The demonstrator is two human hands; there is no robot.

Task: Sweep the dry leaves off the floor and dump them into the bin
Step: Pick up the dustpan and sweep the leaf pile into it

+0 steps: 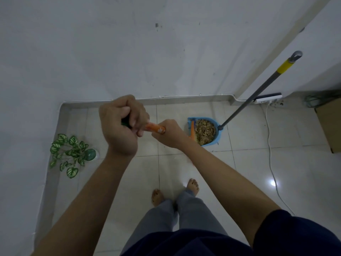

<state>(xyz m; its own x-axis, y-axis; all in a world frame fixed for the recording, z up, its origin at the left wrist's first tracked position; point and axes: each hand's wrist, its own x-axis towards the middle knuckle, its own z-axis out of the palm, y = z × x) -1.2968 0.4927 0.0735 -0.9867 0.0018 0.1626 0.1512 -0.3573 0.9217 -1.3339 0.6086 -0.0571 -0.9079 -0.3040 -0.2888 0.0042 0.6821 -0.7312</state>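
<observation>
Leaves [205, 131] sit heaped in the dustpan [217, 134], ahead-right of both grips; left hand [120, 126] and nearer right hand [168, 133] clench the broom handle [154, 128], angled toward it.

Left hand [120, 124] and right hand [168, 133] grip an orange broom handle [154, 128]; dustpan [217, 134] (blue) holds dry leaves [205, 131].

Glossy tiled floor [249, 172], blue plastic dustpan [218, 134].

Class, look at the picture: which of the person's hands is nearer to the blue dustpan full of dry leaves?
Right. The right hand grips the broom handle just left of the dustpan; the left hand grips it farther left.
</observation>
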